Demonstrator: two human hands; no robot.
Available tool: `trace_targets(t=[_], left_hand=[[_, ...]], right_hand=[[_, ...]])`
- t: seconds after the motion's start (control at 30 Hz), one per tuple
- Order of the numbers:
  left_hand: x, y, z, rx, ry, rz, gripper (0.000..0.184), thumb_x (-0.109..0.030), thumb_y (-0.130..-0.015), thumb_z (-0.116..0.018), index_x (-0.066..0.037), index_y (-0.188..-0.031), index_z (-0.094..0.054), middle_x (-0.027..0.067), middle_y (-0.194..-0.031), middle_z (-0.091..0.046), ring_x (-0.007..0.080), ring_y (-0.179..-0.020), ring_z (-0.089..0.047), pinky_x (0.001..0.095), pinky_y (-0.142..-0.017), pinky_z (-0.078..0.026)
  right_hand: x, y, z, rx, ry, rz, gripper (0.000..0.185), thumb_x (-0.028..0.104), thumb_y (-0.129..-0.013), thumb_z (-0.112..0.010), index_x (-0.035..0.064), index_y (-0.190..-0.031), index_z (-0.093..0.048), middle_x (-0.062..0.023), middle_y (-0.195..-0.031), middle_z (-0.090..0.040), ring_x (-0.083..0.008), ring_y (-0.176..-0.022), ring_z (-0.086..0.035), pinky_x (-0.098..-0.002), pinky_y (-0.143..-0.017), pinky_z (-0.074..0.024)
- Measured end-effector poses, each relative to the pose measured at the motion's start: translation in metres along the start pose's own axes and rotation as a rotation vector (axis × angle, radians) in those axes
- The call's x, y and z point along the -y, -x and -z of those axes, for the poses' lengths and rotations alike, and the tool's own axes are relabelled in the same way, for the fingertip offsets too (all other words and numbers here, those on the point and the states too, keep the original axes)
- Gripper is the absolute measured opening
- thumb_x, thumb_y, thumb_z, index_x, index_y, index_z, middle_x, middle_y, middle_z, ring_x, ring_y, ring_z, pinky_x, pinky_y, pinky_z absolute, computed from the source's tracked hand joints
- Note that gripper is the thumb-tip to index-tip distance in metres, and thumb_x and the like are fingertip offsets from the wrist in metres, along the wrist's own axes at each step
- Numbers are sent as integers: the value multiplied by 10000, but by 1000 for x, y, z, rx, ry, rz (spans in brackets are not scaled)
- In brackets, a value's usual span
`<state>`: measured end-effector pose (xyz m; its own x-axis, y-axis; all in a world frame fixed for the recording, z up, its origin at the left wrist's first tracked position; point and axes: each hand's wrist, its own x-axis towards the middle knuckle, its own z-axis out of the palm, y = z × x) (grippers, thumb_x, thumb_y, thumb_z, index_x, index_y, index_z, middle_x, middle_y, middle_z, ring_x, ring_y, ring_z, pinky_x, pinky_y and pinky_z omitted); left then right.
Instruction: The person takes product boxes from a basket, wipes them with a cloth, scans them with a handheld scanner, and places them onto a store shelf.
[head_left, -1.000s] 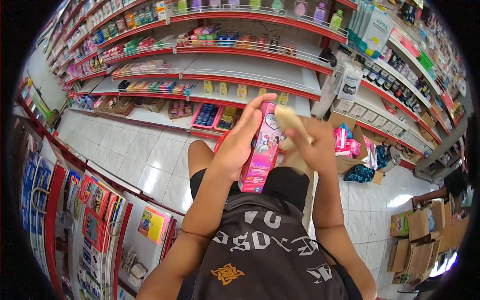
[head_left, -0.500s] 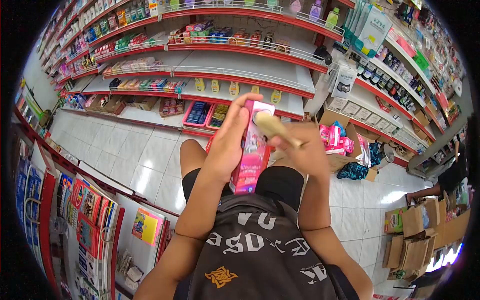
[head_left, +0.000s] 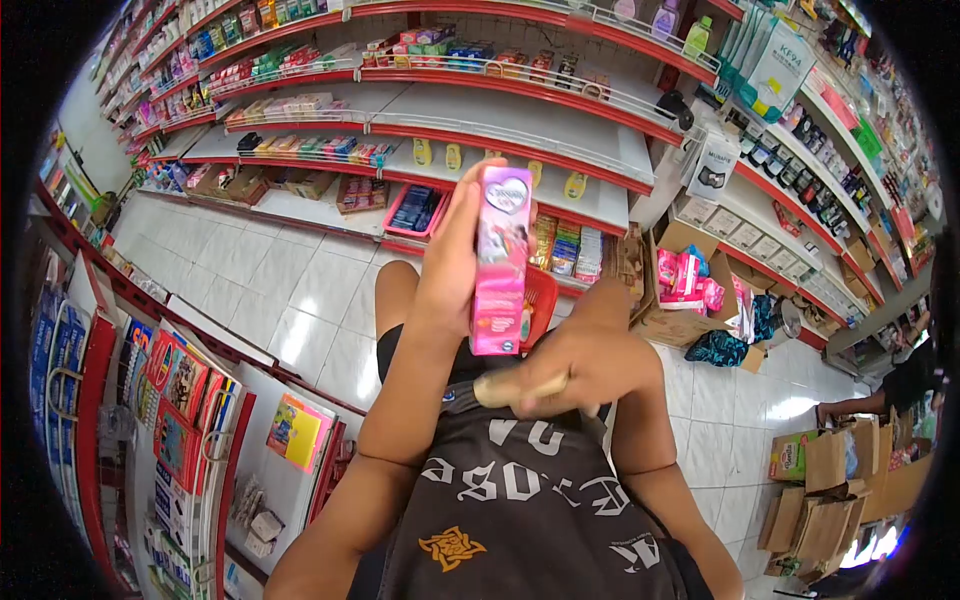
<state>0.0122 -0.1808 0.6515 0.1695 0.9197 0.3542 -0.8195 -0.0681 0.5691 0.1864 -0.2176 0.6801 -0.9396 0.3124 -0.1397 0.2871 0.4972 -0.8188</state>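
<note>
My left hand is wrapped round a tall pink carton with a white heart-shaped logo, front towards me. Low in front of my shirt, my right hand grips a tan brush, both partly smeared by motion. The brush is apart from the carton, below its bottom end. Behind the carton, between my legs, a red plastic basket is partly visible.
Long red-edged shelves with boxes and bottles stretch ahead. A cardboard box of pink packs sits on the right, with more open cartons further back. Stationery racks stand at left. Another person's leg shows at far right.
My right hand and the brush have moved down off the carton's upper part to my shirt front. The carton has turned so its front faces me more squarely.
</note>
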Motion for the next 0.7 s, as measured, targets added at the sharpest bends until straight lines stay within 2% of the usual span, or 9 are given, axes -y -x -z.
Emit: trace_targets(t=[0.1, 0.13, 0.2, 0.33, 0.4, 0.47, 0.53, 0.6, 0.7], left_hand=[[1, 1, -1, -16, 127, 56, 371, -376, -997, -329, -123, -1247, -435, 107, -931, -575, 165, -704, -595, 278, -621, -513], [1, 2, 0, 47, 125, 31, 382, -390, -994, -330, -122, -1245, -437, 99, -931, -573, 162, -718, -596, 277, -629, -512], [0, 5, -1, 75, 104, 45, 391, -387, -989, -358, -115, -1259, -437, 80, -955, -577, 149, -741, -595, 268, -639, -507], [-3, 6, -9, 7, -268, 111, 391, -357, -982, -406, -92, -1266, -446, 50, -990, -580, 108, -754, -588, 241, -635, -493], [-3, 5, -2, -139, -305, 29, 384, -339, -979, -424, -73, -1252, -468, 38, -991, -579, 91, -741, -589, 221, -625, -488], [-4, 1, 10, -161, -332, -3, 466, -402, -954, -447, -98, -1307, -434, 57, -927, -568, 133, -703, -598, 253, -595, -499], [-7, -1, 17, -131, 5, 43, 392, -346, -978, -415, -73, -1252, -479, 67, -928, -587, 123, -730, -604, 243, -633, -522], [-7, -2, 18, -96, -42, 53, 410, -366, -975, -410, -46, -1219, -491, 92, -931, -599, 142, -730, -613, 262, -646, -537], [-3, -2, 9, -134, -175, 129, 422, -389, -974, -406, -10, -1106, -535, 92, -885, -634, 153, -746, -633, 274, -639, -533]], right_hand=[[-23, 8, 1, -146, -98, 301, 281, 175, -861, -635, 57, -1115, -642, -130, -828, -691, -185, -685, -676, -266, -611, -515], [-39, 8, 14, -289, -1, 614, 310, 207, -871, -631, 29, -1125, -629, -112, -736, -678, -149, -619, -656, -268, -574, -506], [-41, 23, 11, -696, -315, 212, 294, 172, -865, -640, -8, -1096, -628, -121, -734, -668, -106, -636, -634, -279, -562, -506], [-11, -10, 1, -1015, -525, -70, 249, 124, -856, -629, 12, -1078, -642, -115, -761, -666, -97, -662, -617, -283, -584, -510], [-20, -10, -12, -582, -4, 25, 265, 93, -842, -618, 54, -1103, -644, -114, -813, -670, -115, -699, -627, -289, -605, -512], [-32, -17, -14, -80, -24, 348, 271, 64, -819, -623, 83, -1087, -656, -98, -790, -672, -130, -672, -630, -293, -605, -499], [-33, -5, -18, 46, 50, 116, 184, 75, -819, -643, 41, -999, -667, -102, -750, -671, -127, -661, -632, -300, -591, -486], [-42, 9, -11, -279, -342, 170, 179, 128, -843, -647, 15, -981, -656, -92, -703, -661, -120, -639, -628, -279, -581, -476], [-38, 4, 0, -863, -423, 208, 209, 194, -867, -642, 2, -945, -670, -56, -734, -651, -91, -614, -602, -240, -536, -467]])
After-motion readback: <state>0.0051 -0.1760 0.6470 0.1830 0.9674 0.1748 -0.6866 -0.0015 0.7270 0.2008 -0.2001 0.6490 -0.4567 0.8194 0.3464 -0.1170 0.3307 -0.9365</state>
